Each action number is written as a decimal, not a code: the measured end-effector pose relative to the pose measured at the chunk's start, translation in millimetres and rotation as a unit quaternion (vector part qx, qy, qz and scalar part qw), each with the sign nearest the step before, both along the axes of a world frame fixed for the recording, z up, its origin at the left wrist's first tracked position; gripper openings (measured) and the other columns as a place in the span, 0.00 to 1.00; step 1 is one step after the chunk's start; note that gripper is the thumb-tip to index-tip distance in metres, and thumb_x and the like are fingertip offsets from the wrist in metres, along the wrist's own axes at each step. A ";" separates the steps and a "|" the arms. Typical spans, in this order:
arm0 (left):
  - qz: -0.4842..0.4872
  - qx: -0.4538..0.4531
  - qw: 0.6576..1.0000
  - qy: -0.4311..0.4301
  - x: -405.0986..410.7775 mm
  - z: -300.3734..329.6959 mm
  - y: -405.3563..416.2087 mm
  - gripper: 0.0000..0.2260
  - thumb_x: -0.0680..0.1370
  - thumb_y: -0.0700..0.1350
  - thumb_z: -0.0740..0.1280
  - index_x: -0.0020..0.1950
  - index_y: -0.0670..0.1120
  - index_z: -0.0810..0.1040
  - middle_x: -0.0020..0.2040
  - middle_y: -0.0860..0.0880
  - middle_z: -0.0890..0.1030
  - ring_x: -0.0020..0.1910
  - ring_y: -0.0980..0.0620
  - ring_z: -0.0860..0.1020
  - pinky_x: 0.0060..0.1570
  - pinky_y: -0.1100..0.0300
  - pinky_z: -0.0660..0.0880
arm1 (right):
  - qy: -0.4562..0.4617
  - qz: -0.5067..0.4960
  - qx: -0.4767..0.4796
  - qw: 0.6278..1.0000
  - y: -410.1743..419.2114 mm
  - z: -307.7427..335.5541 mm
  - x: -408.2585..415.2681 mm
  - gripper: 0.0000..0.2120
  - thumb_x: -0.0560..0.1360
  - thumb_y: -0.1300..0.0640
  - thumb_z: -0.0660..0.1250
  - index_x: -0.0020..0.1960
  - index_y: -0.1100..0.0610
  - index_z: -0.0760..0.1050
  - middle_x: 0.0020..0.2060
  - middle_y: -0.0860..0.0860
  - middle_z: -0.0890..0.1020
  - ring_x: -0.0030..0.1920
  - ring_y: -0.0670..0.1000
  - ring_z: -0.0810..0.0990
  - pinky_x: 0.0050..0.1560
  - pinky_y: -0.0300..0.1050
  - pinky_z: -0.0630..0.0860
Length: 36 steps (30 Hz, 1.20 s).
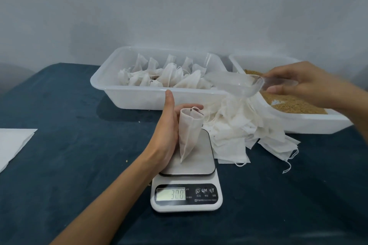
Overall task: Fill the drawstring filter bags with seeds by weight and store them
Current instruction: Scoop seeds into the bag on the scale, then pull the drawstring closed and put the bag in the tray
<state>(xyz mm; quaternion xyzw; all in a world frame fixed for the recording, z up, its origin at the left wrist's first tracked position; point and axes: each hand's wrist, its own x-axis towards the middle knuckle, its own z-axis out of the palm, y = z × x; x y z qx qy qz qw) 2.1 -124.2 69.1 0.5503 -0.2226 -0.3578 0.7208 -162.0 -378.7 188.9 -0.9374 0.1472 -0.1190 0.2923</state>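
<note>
seed tray (310, 123) cut at right edge, scale (186, 197) button labels illegible

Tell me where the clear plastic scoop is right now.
In the head view, the clear plastic scoop is held by the right hand on the right, above the pile of empty white filter bags, beside the seed tray.

filter bag (189, 133) white | seeds (294, 103) tan | scale (186, 205) white, steel platform | tablecloth (79, 145) dark teal

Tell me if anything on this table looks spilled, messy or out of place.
A few seed crumbs lie loose on the dark cloth, left of the scale. The pile of empty bags sprawls untidily between the two tubs, strings trailing, and overlaps the scale's right edge, which might disturb the reading.
</note>
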 end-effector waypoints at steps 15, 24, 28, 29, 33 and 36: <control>-0.003 -0.012 0.994 -0.105 4.0 -12.1 -1.8 0.15 0.85 0.52 0.64 0.51 0.46 0.87 0.58 0.47 0.86 0.52 0.52 0.86 0.44 0.63 0.80 | 0.227 -0.353 -0.147 0.896 -129.4 -89.6 7.3 0.13 0.78 0.60 0.69 0.61 0.61 0.75 0.57 0.60 0.81 0.50 0.57 0.78 0.41 0.44 0.69; 0.012 -0.093 0.995 -0.013 8.6 7.5 7.5 0.16 0.87 0.46 0.59 0.52 0.46 0.87 0.47 0.43 0.86 0.49 0.47 0.85 0.45 0.60 0.81 | 0.260 -0.374 -0.201 0.867 -113.8 -86.7 13.9 0.15 0.74 0.59 0.71 0.60 0.58 0.76 0.40 0.53 0.76 0.39 0.53 0.74 0.36 0.45 0.69; 0.028 -0.136 0.990 -0.005 13.8 12.9 10.3 0.14 0.86 0.48 0.61 0.53 0.43 0.85 0.41 0.44 0.82 0.43 0.45 0.82 0.49 0.52 0.81 | 0.116 -0.373 -0.290 0.873 -81.1 -69.7 22.6 0.09 0.79 0.60 0.64 0.55 0.61 0.78 0.47 0.60 0.79 0.50 0.64 0.77 0.54 0.57 0.74; 0.038 -0.138 0.990 -0.004 16.1 15.3 10.6 0.14 0.86 0.48 0.61 0.52 0.43 0.84 0.38 0.44 0.80 0.41 0.45 0.81 0.50 0.50 0.80 | 0.037 -0.358 -0.295 0.885 -66.7 -65.7 26.6 0.10 0.80 0.59 0.63 0.56 0.61 0.79 0.48 0.61 0.81 0.51 0.64 0.77 0.53 0.57 0.75; 0.100 -0.134 0.985 0.032 36.0 32.3 7.3 0.15 0.88 0.46 0.58 0.44 0.44 0.78 0.28 0.49 0.65 0.26 0.52 0.66 0.34 0.58 0.75 | -0.221 -0.230 -0.186 0.929 12.3 -67.2 41.9 0.09 0.82 0.54 0.62 0.51 0.56 0.79 0.39 0.51 0.82 0.37 0.51 0.78 0.38 0.48 0.73; 0.149 -0.110 0.983 0.012 65.5 56.8 0.4 0.17 0.88 0.45 0.56 0.41 0.46 0.73 0.28 0.51 0.61 0.23 0.55 0.60 0.25 0.62 0.68 | -0.262 -0.161 -0.116 0.944 57.2 -82.9 52.2 0.08 0.82 0.53 0.64 0.49 0.52 0.80 0.33 0.43 0.81 0.31 0.42 0.78 0.34 0.43 0.74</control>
